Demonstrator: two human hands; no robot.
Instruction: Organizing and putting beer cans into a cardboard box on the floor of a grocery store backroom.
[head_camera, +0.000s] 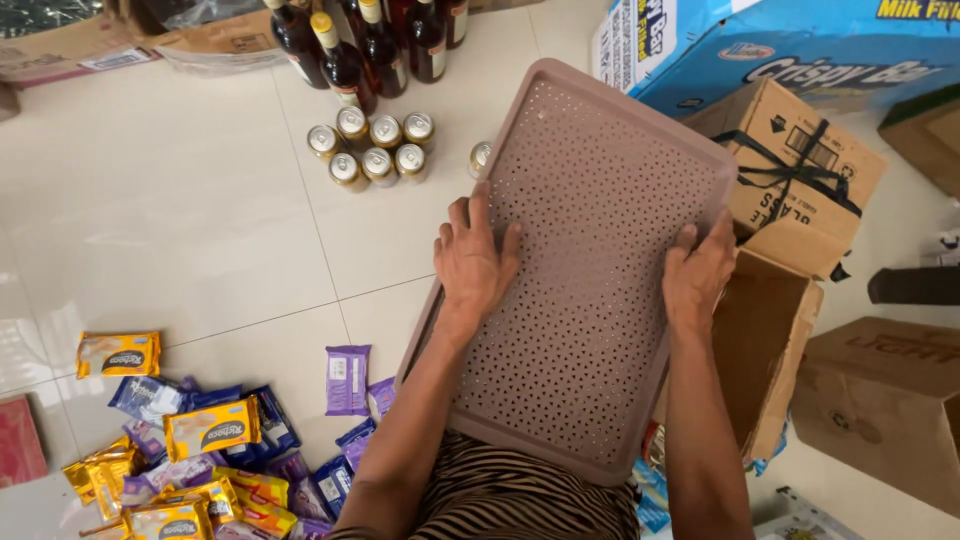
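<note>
1. Far left, on the white tiled floor (180, 210): a loose heap of snack packets (190, 450), yellow, blue and purple wrappers overlapping. One purple packet (348, 379) lay apart from the heap, just beside the tray's lower left edge.
2. Top centre: dark glass bottles (345, 60) stood upright in a cluster. In front of them a tight group of gold-topped cans (370, 148), with one more can (481, 157) partly hidden behind the tray's near corner.
3. Left hand (472, 262): fingers spread flat on the perforated surface, thumb hooked at the left rim. It pressed and steadied rather than closed around anything.
4. Centre: the perforated pinkish-brown plastic tray (590, 300) was held tilted between both hands, over the person's lap and striped garment (520, 500), clear of the floor.
5. Right hand (697, 275): curled over the tray's right rim, gripping the edge.
6. Right: an open brown cardboard box (765, 350) just beside the tray, a strapped carton (795, 165) behind it, a blue printed carton (780, 50) above.
7. Risk, as judged: the far corner sat close to the cans and bottles. A swing forward could topple them. The flat left palm offered a weak hold, so the tray might slip onto the packets.
</note>
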